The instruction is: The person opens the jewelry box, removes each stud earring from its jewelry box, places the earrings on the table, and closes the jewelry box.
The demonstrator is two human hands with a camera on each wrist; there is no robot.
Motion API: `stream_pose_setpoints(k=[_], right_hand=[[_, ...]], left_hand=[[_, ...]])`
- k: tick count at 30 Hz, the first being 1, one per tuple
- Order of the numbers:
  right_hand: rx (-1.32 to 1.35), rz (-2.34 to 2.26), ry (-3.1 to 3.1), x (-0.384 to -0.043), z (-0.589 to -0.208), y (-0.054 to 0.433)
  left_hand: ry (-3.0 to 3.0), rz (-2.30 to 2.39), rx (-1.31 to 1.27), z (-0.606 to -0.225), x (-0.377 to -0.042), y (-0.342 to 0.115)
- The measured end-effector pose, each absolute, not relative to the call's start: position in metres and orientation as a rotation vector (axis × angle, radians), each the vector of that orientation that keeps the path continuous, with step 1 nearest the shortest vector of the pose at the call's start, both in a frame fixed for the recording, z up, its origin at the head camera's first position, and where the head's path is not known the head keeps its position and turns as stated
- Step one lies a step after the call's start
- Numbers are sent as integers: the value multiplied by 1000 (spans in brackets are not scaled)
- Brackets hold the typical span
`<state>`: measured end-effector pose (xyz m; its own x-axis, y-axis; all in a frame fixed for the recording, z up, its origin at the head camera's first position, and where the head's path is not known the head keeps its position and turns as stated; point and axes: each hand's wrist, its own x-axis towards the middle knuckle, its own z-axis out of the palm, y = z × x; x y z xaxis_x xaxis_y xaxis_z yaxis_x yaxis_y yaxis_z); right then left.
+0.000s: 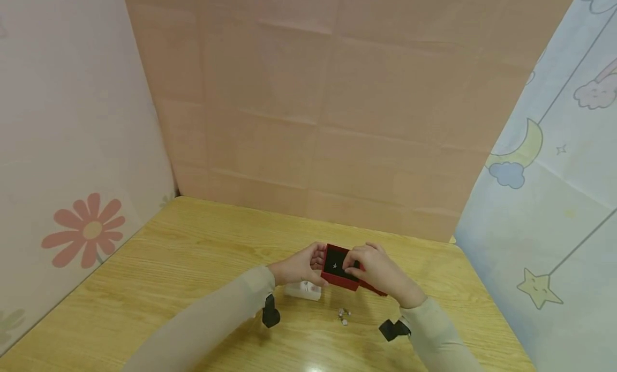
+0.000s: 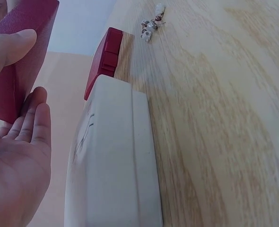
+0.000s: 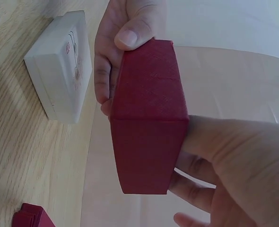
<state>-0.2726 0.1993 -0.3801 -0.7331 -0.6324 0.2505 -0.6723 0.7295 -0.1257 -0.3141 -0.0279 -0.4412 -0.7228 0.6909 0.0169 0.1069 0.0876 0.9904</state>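
My left hand [image 1: 298, 266] grips a small red jewelry box [image 1: 341, 281] above the table, its thumb [image 2: 23, 42] on one side wall and fingers beneath or behind. The box is tilted with its open side up, showing a black insert [image 1: 331, 255]. On that insert sits a small silvery star-shaped piece [image 1: 335, 266]. My right hand [image 1: 381, 267] reaches over the right side of the opening, its fingers bent down to the insert. In the right wrist view the red box hides those fingertips and anything between them.
A red lid [image 2: 104, 56] with a bow lies on the table below my right hand. A white box [image 2: 113, 156] with a printed drawing stands under my left hand. Small beaded jewelry [image 1: 343, 316] lies nearer. A plain backdrop [image 1: 308, 120] rises behind the wooden table [image 1: 217, 238].
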Motion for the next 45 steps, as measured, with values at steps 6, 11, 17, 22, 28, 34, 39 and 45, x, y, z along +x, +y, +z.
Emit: stream_pose_setpoints(k=[6, 11, 17, 22, 28, 34, 39, 45], right_hand=[[1045, 324, -2784, -272, -378, 200], [1057, 354, -2807, -273, -378, 200], [1073, 377, -2819, -273, -376, 200], [1059, 346, -2822, -274, -375, 199], [1028, 306, -2823, -274, -375, 198], [1036, 341, -2806, -275, -376, 198], [1070, 436, -2758, -276, -377, 201], [1070, 535, -2724, -278, -378, 206]], left_hand=[[1907, 1681, 787, -442, -314, -28], [1904, 1683, 796, -443, -315, -28], [1939, 1665, 782, -444, -315, -27], [1948, 1666, 769, -444, -315, -27], [1943, 1668, 760, -443, -316, -26], [1935, 1676, 765, -443, -316, -26], [1929, 1678, 753, -441, -315, -27], [1917, 1689, 773, -441, -315, -27]])
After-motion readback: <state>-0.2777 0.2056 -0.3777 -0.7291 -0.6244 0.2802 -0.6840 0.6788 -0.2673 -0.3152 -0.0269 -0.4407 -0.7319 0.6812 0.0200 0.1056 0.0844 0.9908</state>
